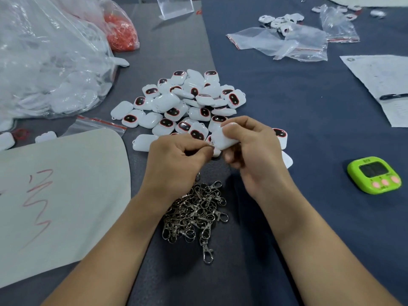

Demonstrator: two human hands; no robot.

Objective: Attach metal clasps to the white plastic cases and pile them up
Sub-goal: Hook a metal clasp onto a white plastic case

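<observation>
Two hands meet: right hand [254, 149] grips one white rounded plastic case [225, 138], corner turned toward left hand [176, 157], which pinches what looks like a small metal clasp [211, 147] against it; tangled silver clasps [194, 213] lie between the wrists, loose white cases [187, 100] just beyond, handy.

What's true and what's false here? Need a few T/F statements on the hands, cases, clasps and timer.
1. The right hand holds a white case. True.
2. The heap of metal clasps lies beyond the pile of cases. False: the heap lies nearer the person, between the wrists, and the pile of cases is farther off.
3. The green timer sits to the right of both hands. True.
4. The left hand lies flat on the table. False: it is raised, with its fingers pinching a small piece, seemingly a clasp, at the white case's corner.
</observation>
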